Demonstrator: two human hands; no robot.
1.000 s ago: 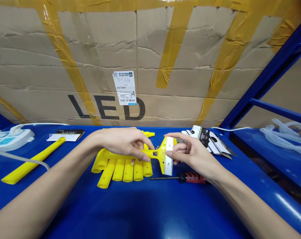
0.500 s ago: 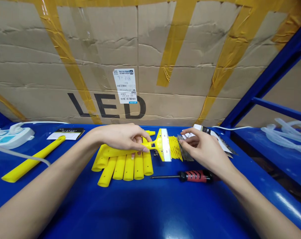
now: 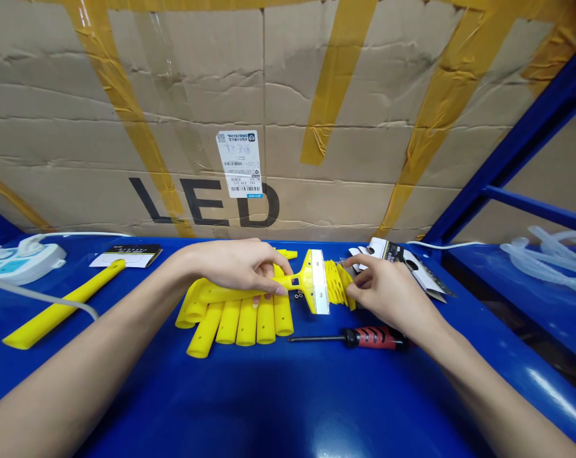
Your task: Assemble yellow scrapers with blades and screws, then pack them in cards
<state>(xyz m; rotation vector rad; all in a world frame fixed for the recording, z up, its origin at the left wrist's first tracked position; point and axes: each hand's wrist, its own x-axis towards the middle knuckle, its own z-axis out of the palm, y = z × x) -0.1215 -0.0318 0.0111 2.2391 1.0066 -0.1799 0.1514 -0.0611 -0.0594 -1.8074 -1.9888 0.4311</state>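
My left hand (image 3: 243, 270) is closed around the neck of a yellow scraper (image 3: 307, 283). A pale flat blade (image 3: 320, 282) lies across the scraper's wide head, which points right. Beside it, a row of thin yellow plastic plates (image 3: 334, 283) stands close together. My right hand (image 3: 388, 286) pinches the rightmost yellow plate (image 3: 348, 286), which leans away from the row; its far part is hidden by the fingers. Below my left hand, several yellow tube handles (image 3: 246, 323) lie side by side.
A red and black screwdriver (image 3: 374, 338) lies in front of the plates on the blue shelf (image 3: 269, 407). Printed cards (image 3: 426, 273) lie behind my right hand. At left are another yellow scraper (image 3: 68, 305) and a power strip (image 3: 25, 264). A large carton (image 3: 288, 127) stands behind.
My right fingers have moved onto the end yellow plate, which now tilts out from the row. The scraper in my left hand has shifted slightly right and down.
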